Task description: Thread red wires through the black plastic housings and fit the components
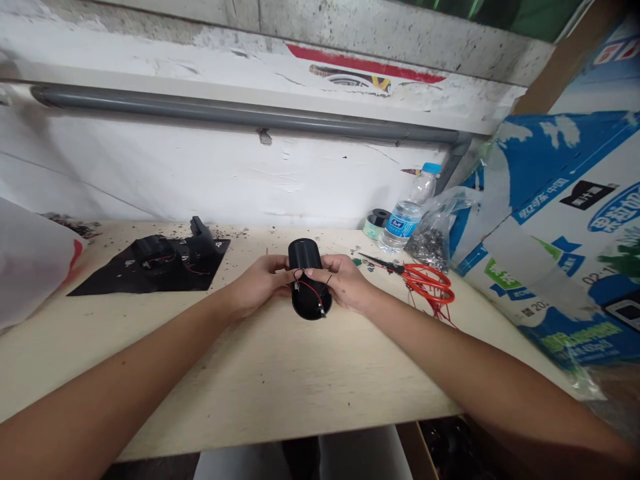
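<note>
Bare forearms (145,360), left grip (256,283), right grip (349,283), both clasping black housing (305,255) between them

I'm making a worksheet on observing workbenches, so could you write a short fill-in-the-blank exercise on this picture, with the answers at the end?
1. The cylindrical part held between the left hand and the right hand is colored ____.
2. The plastic bottle has a cap colored ____.
3. The scissors lie on the person's ____ side.
4. The dark sheet lies on the person's ____ side.

Missing words: black; blue; right; left.
</note>
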A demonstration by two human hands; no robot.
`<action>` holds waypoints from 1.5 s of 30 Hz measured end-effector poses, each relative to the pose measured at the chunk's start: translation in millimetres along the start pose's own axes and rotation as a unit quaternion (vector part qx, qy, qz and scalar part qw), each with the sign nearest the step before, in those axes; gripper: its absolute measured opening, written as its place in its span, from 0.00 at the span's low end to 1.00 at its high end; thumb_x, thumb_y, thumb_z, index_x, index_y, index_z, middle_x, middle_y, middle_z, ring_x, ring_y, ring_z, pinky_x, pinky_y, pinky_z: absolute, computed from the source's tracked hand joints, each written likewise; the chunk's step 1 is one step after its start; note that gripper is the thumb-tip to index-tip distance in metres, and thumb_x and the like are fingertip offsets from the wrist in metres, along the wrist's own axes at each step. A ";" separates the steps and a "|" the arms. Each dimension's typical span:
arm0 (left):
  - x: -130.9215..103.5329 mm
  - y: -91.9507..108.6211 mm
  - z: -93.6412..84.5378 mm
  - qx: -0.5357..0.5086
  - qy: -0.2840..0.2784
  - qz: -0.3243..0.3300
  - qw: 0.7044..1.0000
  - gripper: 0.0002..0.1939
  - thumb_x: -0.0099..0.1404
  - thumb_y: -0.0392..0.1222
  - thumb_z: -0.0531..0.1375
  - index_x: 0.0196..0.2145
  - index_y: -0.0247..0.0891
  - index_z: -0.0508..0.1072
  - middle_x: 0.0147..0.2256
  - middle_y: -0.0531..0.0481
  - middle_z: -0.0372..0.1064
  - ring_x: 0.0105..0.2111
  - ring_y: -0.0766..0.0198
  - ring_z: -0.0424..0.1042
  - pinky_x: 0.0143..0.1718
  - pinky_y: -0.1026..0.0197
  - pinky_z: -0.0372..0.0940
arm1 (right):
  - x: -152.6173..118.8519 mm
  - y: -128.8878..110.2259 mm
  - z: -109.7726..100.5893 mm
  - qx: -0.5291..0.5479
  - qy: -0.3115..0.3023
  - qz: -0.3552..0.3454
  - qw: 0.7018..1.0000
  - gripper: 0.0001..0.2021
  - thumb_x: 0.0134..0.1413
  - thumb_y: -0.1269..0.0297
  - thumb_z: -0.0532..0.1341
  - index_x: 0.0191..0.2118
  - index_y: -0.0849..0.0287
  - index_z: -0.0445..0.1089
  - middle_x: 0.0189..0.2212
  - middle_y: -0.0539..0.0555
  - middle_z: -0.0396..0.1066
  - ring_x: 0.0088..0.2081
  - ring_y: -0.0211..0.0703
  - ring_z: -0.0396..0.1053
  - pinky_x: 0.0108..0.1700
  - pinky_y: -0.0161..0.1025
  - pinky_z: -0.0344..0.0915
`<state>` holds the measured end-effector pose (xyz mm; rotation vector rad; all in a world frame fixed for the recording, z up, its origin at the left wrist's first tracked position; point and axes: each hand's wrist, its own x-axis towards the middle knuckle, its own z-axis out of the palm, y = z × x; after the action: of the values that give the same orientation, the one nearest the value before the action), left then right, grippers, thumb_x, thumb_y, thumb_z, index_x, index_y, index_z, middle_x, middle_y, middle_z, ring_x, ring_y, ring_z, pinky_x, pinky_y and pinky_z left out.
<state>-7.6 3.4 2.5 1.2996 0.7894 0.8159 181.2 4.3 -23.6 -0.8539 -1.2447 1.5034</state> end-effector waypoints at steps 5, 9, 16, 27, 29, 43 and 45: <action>1.2 -2.4 -0.8 0.018 0.002 0.010 1.000 0.17 0.57 0.49 0.70 0.34 0.32 0.74 0.30 0.49 0.71 0.30 0.63 0.70 0.35 0.58 0.67 | -0.3 -1.3 2.5 -0.009 0.018 -0.011 1.000 0.17 0.34 0.56 0.76 0.27 0.62 0.75 0.24 0.50 0.73 0.25 0.36 0.68 0.30 0.35 0.65; 2.3 -5.7 -2.3 0.027 0.002 0.013 1.000 0.17 0.57 0.50 0.69 0.33 0.33 0.74 0.30 0.49 0.71 0.31 0.63 0.71 0.37 0.58 0.67 | -1.1 -3.3 5.0 -0.005 0.019 -0.009 1.000 0.18 0.33 0.56 0.76 0.28 0.63 0.75 0.25 0.50 0.74 0.26 0.36 0.68 0.30 0.35 0.64; 2.2 -4.3 -8.4 -0.024 -0.041 -0.007 0.999 0.12 0.59 0.44 0.69 0.36 0.33 0.77 0.34 0.46 0.74 0.35 0.62 0.74 0.42 0.56 0.69 | -1.6 -4.1 4.4 -0.013 0.020 -0.001 1.000 0.19 0.33 0.56 0.76 0.29 0.63 0.76 0.26 0.51 0.74 0.28 0.38 0.69 0.32 0.37 0.66; 1.8 -3.5 -11.1 -0.046 -0.059 -0.018 0.997 0.11 0.58 0.41 0.71 0.35 0.31 0.79 0.34 0.45 0.76 0.35 0.63 0.75 0.41 0.61 0.72 | 0.2 -2.7 2.2 0.010 0.013 0.007 1.000 0.17 0.31 0.61 0.77 0.27 0.63 0.74 0.24 0.49 0.72 0.26 0.36 0.69 0.31 0.36 0.66; 1.5 -3.7 -10.7 -0.033 -0.052 -0.018 0.998 0.12 0.56 0.42 0.72 0.34 0.31 0.79 0.33 0.46 0.75 0.35 0.63 0.75 0.40 0.62 0.72 | 2.2 0.4 0.0 0.000 0.018 0.001 1.000 0.16 0.31 0.62 0.77 0.27 0.63 0.75 0.24 0.49 0.72 0.25 0.36 0.68 0.29 0.35 0.65; 3.2 -6.9 -8.7 0.019 -0.048 0.034 0.998 0.10 0.60 0.43 0.70 0.34 0.33 0.79 0.31 0.48 0.75 0.29 0.66 0.74 0.29 0.67 0.70 | -2.0 -8.7 0.1 0.003 -0.014 0.022 1.000 0.16 0.33 0.61 0.76 0.30 0.64 0.77 0.26 0.52 0.76 0.27 0.39 0.71 0.31 0.36 0.65; 2.5 -6.1 -7.5 0.019 -0.051 0.036 0.998 0.10 0.59 0.43 0.70 0.33 0.33 0.78 0.30 0.49 0.75 0.29 0.67 0.74 0.29 0.67 0.70 | -1.8 -8.1 -0.1 0.004 -0.015 0.025 1.000 0.16 0.33 0.61 0.76 0.30 0.64 0.77 0.26 0.53 0.76 0.27 0.38 0.71 0.31 0.35 0.65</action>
<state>-12.4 8.7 -4.5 1.3981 0.6832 0.7883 183.7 2.7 -15.9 -0.8656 -1.2452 1.5648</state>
